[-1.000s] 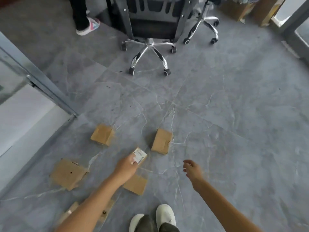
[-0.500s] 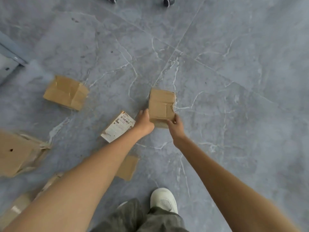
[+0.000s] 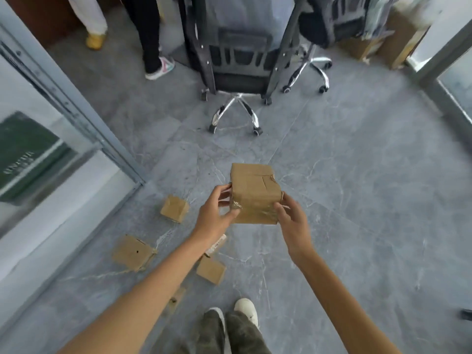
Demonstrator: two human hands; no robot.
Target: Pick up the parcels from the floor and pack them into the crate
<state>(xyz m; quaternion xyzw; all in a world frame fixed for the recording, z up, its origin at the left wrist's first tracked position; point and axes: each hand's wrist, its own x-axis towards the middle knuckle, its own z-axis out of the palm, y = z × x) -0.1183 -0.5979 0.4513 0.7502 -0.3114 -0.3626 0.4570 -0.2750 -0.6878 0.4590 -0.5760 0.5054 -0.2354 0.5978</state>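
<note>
Parcel (image 3: pixel 252 192) is now lifted off the floor (image 3: pixel 357 200), left hand (image 3: pixel 212 221) and right hand (image 3: pixel 293 223) each with grip closed on its sides; crate unseen, other parcels (image 3: pixel 175 208) left down.

Both forearms (image 3: pixel 153 290) bare, likewise the left hand (image 3: pixel 213 221) and right hand (image 3: pixel 293 226). Trousers (image 3: pixel 229 333): olive-green, mottled camouflage pattern. Shoes (image 3: pixel 246 309): white, rounded toes, visible beyond the hems.
</note>
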